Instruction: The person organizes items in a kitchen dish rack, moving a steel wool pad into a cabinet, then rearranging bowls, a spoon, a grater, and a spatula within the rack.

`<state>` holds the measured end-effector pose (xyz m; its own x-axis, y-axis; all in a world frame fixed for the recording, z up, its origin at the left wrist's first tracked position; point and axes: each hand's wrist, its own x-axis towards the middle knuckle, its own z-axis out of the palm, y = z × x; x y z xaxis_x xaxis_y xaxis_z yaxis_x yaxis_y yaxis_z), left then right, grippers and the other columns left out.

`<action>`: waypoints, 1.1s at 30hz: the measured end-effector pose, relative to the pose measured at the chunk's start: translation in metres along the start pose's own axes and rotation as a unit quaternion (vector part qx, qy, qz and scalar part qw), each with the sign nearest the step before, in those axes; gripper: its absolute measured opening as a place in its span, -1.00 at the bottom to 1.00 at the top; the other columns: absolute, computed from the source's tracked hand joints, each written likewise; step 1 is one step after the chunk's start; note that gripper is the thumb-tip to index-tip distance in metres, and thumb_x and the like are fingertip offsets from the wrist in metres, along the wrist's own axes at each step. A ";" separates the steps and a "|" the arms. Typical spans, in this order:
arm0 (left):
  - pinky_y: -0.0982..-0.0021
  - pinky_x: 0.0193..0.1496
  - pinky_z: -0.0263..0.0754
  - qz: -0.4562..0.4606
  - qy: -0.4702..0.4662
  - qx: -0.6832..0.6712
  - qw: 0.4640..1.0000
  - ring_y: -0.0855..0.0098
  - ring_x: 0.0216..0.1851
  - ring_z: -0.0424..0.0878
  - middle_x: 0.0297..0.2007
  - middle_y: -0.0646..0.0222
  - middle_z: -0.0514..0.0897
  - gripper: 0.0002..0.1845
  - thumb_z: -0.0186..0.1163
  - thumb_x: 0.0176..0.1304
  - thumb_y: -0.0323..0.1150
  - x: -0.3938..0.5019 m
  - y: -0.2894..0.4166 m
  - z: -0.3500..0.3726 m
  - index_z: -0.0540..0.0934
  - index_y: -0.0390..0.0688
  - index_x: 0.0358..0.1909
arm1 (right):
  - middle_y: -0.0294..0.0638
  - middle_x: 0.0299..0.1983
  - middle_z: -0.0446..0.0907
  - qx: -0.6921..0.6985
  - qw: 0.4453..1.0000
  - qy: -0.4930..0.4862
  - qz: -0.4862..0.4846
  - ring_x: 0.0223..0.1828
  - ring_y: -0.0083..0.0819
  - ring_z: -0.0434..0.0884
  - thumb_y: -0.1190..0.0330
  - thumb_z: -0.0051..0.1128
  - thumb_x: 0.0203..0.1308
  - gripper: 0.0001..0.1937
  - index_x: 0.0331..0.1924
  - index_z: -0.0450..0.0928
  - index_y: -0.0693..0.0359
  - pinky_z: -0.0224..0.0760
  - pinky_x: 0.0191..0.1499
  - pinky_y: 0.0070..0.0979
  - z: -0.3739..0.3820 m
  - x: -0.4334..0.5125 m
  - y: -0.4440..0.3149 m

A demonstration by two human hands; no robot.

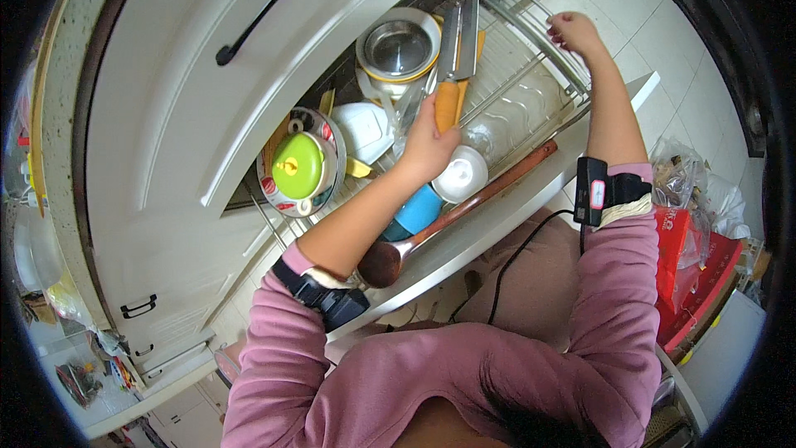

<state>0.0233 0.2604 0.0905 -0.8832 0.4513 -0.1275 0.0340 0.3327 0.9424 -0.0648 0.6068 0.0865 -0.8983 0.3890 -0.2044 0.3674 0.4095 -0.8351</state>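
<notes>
My left hand (431,148) is closed around the wooden handle of a broad-bladed kitchen knife (449,50), above a pull-out wire drawer. A second wide blade (467,40) lies close beside the first; whether I hold it too, I cannot tell. Around that hand are a white bowl (460,174), a blue cup (418,210) and a clear plastic piece. My right hand (572,32), fingers curled, is at the drawer's far right wire rail (528,22); its grip is not clear. Along the drawer front lies a long wooden ladle (491,190), bowl end near my left forearm.
Stacked metal bowls (398,50), a white dish (364,130) and a green-lidded cup (298,165) in a patterned bowl fill the drawer's left part. White cabinet doors (186,106) rise at left. A red box (675,261) with plastic bags stands on the right. A black cable hangs from my right armband.
</notes>
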 end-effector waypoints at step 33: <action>0.13 0.16 0.33 -0.047 0.194 0.061 0.978 -0.10 0.07 0.46 0.04 -0.20 0.45 -0.29 0.08 0.05 -0.50 0.152 -0.047 0.130 0.09 -0.39 0.28 | -0.03 -0.50 0.66 -0.276 0.947 -0.149 0.063 -0.38 -0.18 0.68 0.51 0.16 -0.07 -0.91 -0.55 0.68 0.27 0.51 -0.24 -0.29 0.028 -0.031 -0.029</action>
<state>-0.0518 0.4211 -0.0130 -0.9953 0.0744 -0.0618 -0.0202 0.4648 0.8852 -0.0544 0.5602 0.1027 -0.8373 0.2463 -0.4881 0.4715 0.7772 -0.4166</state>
